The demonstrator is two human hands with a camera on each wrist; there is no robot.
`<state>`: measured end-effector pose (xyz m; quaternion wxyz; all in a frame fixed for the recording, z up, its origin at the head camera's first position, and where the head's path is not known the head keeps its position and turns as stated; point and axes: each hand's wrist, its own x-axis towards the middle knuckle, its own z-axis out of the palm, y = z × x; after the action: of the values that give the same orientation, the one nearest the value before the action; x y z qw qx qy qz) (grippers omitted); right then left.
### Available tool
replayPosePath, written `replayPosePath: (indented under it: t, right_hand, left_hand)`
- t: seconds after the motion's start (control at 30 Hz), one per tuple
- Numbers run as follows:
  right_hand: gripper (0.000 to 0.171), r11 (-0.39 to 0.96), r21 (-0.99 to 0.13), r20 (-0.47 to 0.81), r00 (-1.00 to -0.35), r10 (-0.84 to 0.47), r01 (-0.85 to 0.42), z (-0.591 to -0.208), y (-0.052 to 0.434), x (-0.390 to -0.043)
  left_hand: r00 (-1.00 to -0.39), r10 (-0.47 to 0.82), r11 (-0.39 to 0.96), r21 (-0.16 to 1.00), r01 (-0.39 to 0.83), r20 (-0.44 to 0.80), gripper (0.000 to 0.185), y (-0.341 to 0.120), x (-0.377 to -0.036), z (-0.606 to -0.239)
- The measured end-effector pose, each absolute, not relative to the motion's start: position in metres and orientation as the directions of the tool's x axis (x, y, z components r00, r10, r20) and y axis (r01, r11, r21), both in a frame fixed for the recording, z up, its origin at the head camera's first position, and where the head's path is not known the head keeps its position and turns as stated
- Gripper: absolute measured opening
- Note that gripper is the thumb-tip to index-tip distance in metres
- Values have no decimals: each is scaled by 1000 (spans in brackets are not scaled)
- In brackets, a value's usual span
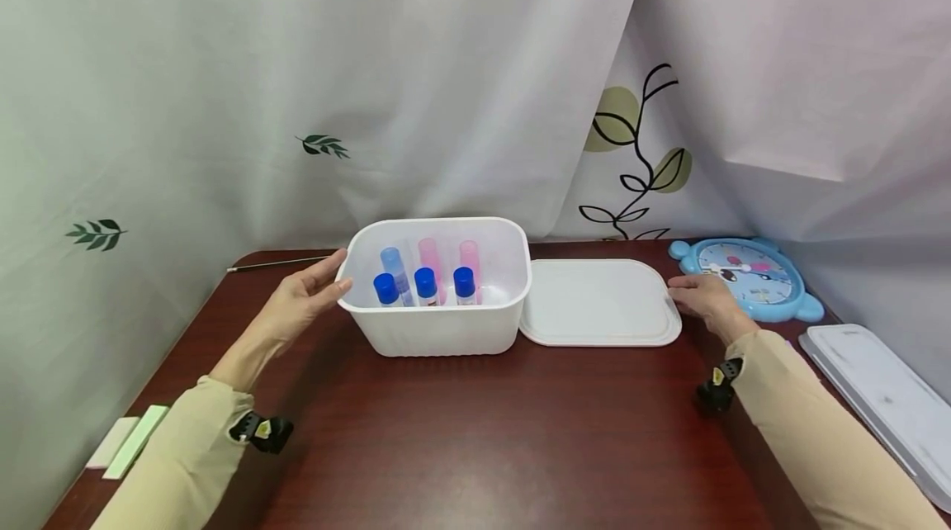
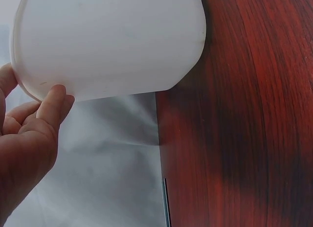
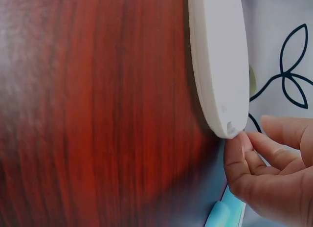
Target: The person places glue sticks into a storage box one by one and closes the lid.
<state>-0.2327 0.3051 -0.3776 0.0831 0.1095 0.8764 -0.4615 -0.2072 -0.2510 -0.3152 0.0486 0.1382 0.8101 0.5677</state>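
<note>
Your left hand (image 1: 300,303) lies against the left end of the white tub (image 1: 438,324), which stands on the table (image 1: 475,431) about midway between your two arms. The fingers are nearly straight and spread along the tub's upper left corner; in the left wrist view a fingertip (image 2: 55,97) touches the tub's (image 2: 107,41) outer wall just below the rim, and the thumb sits at the rim's far side. The hand is open and rests on the tub rather than wrapping it.

Inside the tub stand several tubes: three with blue caps (image 1: 426,283) in the front row, and behind them one pale blue tube (image 1: 391,262) and two pink ones (image 1: 429,257), all roughly upright.

The lid (image 1: 598,303) lies flat on the table just right of the tub, its left edge touching or tucked under the tub's right rim. Your right hand (image 1: 702,299) is at the lid's right edge. In the right wrist view the fingertips (image 3: 234,144) touch the lid's (image 3: 217,65) rim at its corner, the fingers gently bent; they meet the edge without closing round it, so the hand is open.

Just beyond your right hand a blue clock (image 1: 746,276) lies on the table. A white tray (image 1: 884,398) sits at the right edge, and white and green strips (image 1: 130,441) at the left.
</note>
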Motion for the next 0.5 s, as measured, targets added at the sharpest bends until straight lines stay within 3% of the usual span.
replayPosePath:
  t: [0.33,0.5]
  right_hand:
    - [59,522,-807,-278,-958,74,275,-352,315,-234]
    - [56,508,-826,-264,-964,35,245,-342,320,-227]
  left_hand:
    - [-959,274,317,934,166,78,65,-251,-207,-314]
    - [-964,258,333,930,155,69,66,-251,-207,-315]
